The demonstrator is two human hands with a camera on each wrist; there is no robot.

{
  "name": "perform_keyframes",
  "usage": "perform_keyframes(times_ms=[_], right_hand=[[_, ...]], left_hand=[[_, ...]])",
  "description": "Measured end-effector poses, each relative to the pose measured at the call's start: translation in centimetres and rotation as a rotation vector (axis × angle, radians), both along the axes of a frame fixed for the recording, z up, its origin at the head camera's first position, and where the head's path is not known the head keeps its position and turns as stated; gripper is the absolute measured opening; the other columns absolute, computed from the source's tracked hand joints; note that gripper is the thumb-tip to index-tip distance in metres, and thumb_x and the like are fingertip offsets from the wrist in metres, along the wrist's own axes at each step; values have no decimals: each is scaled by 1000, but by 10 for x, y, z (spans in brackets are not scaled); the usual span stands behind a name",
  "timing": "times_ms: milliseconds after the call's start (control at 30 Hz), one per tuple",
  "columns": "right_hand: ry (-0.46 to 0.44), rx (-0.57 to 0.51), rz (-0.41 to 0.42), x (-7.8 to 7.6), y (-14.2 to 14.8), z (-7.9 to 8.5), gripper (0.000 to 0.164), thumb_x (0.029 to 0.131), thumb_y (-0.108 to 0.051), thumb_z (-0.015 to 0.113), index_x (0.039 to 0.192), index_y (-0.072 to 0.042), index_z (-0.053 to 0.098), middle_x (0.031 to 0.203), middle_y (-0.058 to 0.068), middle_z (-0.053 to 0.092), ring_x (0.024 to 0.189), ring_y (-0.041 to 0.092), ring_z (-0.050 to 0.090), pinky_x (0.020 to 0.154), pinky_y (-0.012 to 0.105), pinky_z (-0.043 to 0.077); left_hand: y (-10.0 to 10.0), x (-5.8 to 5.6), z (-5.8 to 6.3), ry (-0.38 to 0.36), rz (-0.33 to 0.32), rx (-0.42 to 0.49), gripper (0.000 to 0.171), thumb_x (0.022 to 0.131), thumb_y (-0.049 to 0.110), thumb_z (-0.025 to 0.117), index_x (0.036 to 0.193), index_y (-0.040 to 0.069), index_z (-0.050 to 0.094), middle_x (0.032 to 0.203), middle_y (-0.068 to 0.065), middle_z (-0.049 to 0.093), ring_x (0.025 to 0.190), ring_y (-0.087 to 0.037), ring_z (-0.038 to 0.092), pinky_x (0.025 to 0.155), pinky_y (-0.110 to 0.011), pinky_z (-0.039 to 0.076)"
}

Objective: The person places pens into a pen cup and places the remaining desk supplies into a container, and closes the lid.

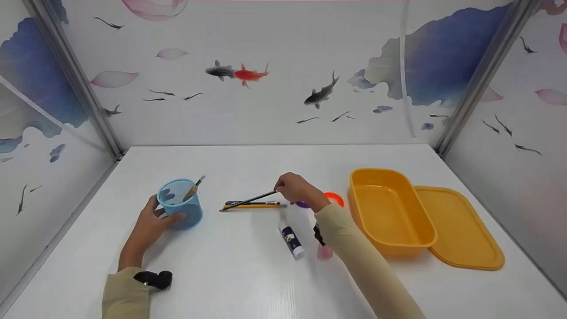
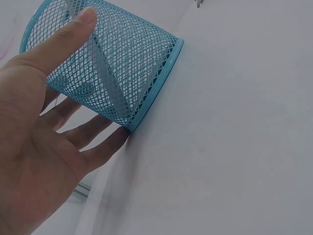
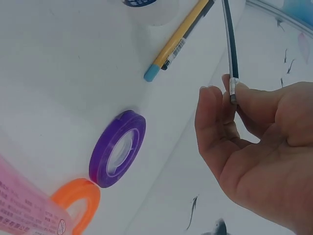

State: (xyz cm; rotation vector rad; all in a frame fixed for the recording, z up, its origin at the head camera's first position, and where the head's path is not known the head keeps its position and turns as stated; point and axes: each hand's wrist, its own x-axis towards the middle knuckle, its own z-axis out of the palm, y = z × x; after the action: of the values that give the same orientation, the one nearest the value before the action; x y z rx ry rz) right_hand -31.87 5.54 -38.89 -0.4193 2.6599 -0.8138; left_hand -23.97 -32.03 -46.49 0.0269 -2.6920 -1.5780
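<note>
My left hand (image 1: 150,226) grips a light blue mesh pen cup (image 1: 190,217) on the left of the table, thumb on one side and fingers on the other. A paintbrush (image 1: 191,191) leans inside the cup. At the middle, my right hand (image 1: 296,188) pinches the end of a dark pencil (image 3: 232,44) between thumb and fingers; the pencil slants down to the left. Under it lie a yellow pencil (image 1: 261,206) with a blue end and a thin black pen or pencil (image 1: 268,203), side by side.
A glue stick (image 1: 290,238) lies nearer me. Beside my right hand are a purple tape roll (image 3: 100,156) and an orange ring (image 3: 93,200), with a pink container (image 3: 29,205) near them. On the right stands a yellow box (image 1: 390,217) beside its lid (image 1: 465,228).
</note>
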Motion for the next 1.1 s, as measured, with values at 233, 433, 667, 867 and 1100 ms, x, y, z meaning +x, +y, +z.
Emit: perform_keyframes(times_ms=[233,433,667,867,1100], right_hand=[[62,-65,-11,2,-8,2,25,105,-12,49,122,-2,65,114,16,65,88,19,57,89,35,59],[243,-88,8,2,-19,8,23,105,-12,50,117,0,66,116,17,68,102,24,62,96,41,55],[268,-296,-18,6,-30,15,23,105,-18,51,113,-2,65,105,17,68,91,23,68,85,34,60],[341,-452,-34,7,-34,19,21,105,-19,52,114,-6,66,101,11,67,88,17,62,71,25,57],[431,-548,-72,4,-42,35,22,104,-19,54,119,-7,64,99,7,66,87,21,63,65,20,56]], left_hand=[[1,-1,0,-9,2,3,106,88,39,76,160,6,6,166,-24,17,150,-50,25,120,-62,30],[1,-2,2,-13,6,0,107,88,40,76,160,6,6,166,-23,17,150,-50,24,120,-63,30],[1,-3,4,-25,2,10,108,88,41,76,161,7,4,167,-23,14,151,-50,23,120,-62,30],[0,-3,1,-18,-5,18,105,88,39,76,160,6,7,166,-23,16,150,-50,23,120,-61,31],[-1,-4,-2,-12,-3,24,105,88,37,77,160,6,7,166,-24,15,150,-51,22,119,-61,31]])
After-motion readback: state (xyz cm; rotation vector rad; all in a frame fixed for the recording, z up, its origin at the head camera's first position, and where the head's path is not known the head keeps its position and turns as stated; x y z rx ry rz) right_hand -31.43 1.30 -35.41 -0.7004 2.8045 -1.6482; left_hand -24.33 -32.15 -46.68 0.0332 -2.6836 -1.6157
